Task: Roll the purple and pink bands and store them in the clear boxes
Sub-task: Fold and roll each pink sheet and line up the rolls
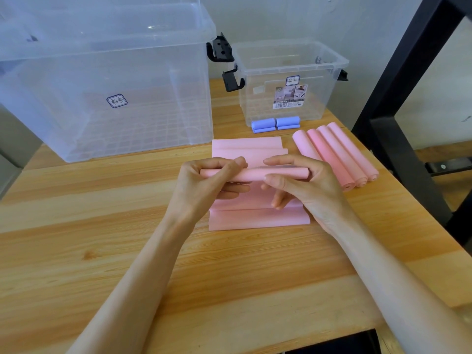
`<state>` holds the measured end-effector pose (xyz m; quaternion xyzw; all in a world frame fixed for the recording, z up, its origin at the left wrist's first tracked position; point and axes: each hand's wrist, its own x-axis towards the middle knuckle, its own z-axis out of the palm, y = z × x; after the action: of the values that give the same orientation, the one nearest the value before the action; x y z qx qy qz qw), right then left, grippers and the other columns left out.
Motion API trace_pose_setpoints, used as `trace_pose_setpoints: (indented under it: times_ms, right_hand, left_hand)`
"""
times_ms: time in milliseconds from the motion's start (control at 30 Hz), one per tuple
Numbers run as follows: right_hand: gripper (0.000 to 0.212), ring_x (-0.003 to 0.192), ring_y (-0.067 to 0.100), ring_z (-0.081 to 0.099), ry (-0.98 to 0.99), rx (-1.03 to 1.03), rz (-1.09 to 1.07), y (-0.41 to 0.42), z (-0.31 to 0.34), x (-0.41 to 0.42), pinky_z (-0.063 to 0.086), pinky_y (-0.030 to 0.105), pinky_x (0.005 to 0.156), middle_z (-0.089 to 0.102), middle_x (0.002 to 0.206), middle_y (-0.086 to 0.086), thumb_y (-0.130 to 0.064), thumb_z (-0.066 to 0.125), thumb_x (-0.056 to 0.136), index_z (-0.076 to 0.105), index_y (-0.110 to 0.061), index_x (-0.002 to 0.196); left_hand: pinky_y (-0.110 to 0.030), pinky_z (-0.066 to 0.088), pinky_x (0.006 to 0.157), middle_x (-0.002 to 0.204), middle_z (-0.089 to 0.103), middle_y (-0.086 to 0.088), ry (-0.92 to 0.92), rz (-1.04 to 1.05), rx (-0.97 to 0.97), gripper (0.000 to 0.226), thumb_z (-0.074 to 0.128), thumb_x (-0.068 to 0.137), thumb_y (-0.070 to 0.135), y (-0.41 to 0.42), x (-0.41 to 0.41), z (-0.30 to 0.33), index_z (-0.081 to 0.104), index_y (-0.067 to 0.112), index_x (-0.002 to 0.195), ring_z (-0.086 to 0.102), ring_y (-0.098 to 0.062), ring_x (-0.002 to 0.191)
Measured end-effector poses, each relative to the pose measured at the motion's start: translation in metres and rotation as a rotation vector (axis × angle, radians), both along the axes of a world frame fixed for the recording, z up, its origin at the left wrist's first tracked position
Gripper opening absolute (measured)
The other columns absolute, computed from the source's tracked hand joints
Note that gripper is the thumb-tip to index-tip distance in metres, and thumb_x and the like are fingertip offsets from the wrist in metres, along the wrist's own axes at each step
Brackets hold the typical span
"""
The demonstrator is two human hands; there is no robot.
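Note:
A pink band (255,218) lies in folds on the wooden table (102,226), its upper part rolled into a thin tube (255,174). My left hand (204,182) pinches the tube's left end, and my right hand (301,182) pinches its right end, just above the table. Several rolled pink bands (337,154) lie side by side to the right. Two purple rolled bands (275,124) sit in front of the small clear box (291,80). A large clear box (102,80) stands at the back left.
A black metal frame (398,98) rises along the table's right edge. Both boxes have black latches (219,49) hanging open. Each box carries a small label. The wall is directly behind the boxes.

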<state>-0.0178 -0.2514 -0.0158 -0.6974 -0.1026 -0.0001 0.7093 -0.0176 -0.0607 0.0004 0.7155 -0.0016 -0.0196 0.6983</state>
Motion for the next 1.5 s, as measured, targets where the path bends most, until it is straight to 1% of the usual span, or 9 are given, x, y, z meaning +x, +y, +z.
trace_pose_setpoints:
  times_ms: [200,400,500,633,767,900,1133,1300,1500]
  right_hand:
    - [0.019,0.043,0.023,0.062,-0.005,0.012,-0.055,0.0000,0.0001,0.0003,0.052,0.026,0.046,0.071,0.067,0.016,-0.023,0.074,0.078,0.075,-0.007,0.089]
    - [0.024,0.045,0.023,0.063,0.012,0.015,-0.041,0.0008,0.0007,-0.0002,0.053,0.028,0.048,0.072,0.069,0.015,-0.029,0.074,0.077,0.074,-0.009,0.091]
    - [0.027,0.047,0.022,0.063,0.017,-0.003,-0.009,0.0005,0.0016,-0.0013,0.055,0.029,0.051,0.074,0.073,0.014,-0.024,0.076,0.075,0.072,-0.012,0.099]
    - [0.018,0.046,0.023,0.063,-0.012,-0.010,-0.020,0.0005,0.0008,-0.0009,0.055,0.030,0.049,0.073,0.072,0.014,-0.016,0.075,0.079,0.073,-0.007,0.095]
    - [0.016,0.042,0.023,0.061,-0.006,0.004,-0.062,0.0011,0.0016,-0.0006,0.051,0.025,0.045,0.071,0.067,0.015,-0.023,0.074,0.080,0.074,-0.008,0.085]
    - [0.022,0.040,0.023,0.061,0.016,0.017,-0.072,0.0012,0.0024,-0.0009,0.049,0.022,0.044,0.071,0.064,0.016,-0.030,0.071,0.080,0.073,-0.008,0.083]
    - [0.026,0.046,0.022,0.063,0.007,0.000,-0.028,0.0007,0.0025,-0.0016,0.054,0.028,0.050,0.073,0.070,0.014,-0.024,0.076,0.075,0.072,-0.010,0.097]
    - [0.017,0.042,0.023,0.061,-0.008,-0.003,-0.058,0.0007,0.0022,-0.0006,0.050,0.026,0.046,0.071,0.067,0.015,-0.022,0.075,0.079,0.073,-0.007,0.088]
    - [0.021,0.039,0.023,0.060,0.020,0.014,-0.080,0.0008,0.0021,-0.0006,0.049,0.023,0.044,0.070,0.062,0.015,-0.030,0.072,0.079,0.073,-0.009,0.080]
  left_hand:
    - [-0.025,0.059,0.076,0.094,0.077,0.000,-0.042,-0.062,-0.019,0.009,0.070,0.088,0.014,0.0022,-0.0001,-0.0004,0.076,0.009,0.093,0.075,-0.017,0.086]
    - [-0.022,0.058,0.071,0.088,0.078,-0.003,-0.039,-0.043,-0.015,0.009,0.075,0.083,0.015,0.0015,0.0000,-0.0007,0.076,0.009,0.089,0.076,-0.020,0.081]
    - [-0.022,0.059,0.066,0.083,0.077,-0.006,-0.017,-0.012,0.003,0.017,0.074,0.085,0.023,0.0015,0.0005,-0.0008,0.076,0.007,0.090,0.076,-0.019,0.075]
    - [-0.023,0.059,0.068,0.087,0.077,-0.006,-0.017,-0.021,0.005,0.023,0.072,0.085,0.028,0.0011,-0.0003,-0.0006,0.076,0.007,0.094,0.076,-0.018,0.076]
    - [-0.024,0.059,0.074,0.093,0.078,-0.003,-0.045,-0.065,-0.026,0.015,0.072,0.085,0.019,0.0017,-0.0006,0.0001,0.076,0.008,0.094,0.075,-0.020,0.084]
    - [-0.022,0.058,0.073,0.087,0.078,-0.004,-0.067,-0.088,0.020,0.013,0.077,0.079,0.014,0.0016,-0.0010,0.0001,0.076,0.012,0.092,0.075,-0.019,0.084]
    - [-0.022,0.058,0.067,0.082,0.077,-0.006,-0.022,-0.044,0.011,0.014,0.072,0.086,0.023,0.0010,-0.0009,-0.0006,0.076,0.010,0.090,0.076,-0.018,0.077]
    - [-0.025,0.060,0.072,0.087,0.078,-0.006,-0.027,-0.066,-0.003,0.020,0.071,0.085,0.025,0.0008,-0.0012,0.0001,0.076,0.009,0.095,0.076,-0.019,0.080]
    - [-0.022,0.058,0.072,0.086,0.077,-0.004,-0.063,-0.086,0.012,0.011,0.076,0.080,0.012,0.0003,-0.0015,-0.0005,0.076,0.011,0.092,0.076,-0.018,0.081]
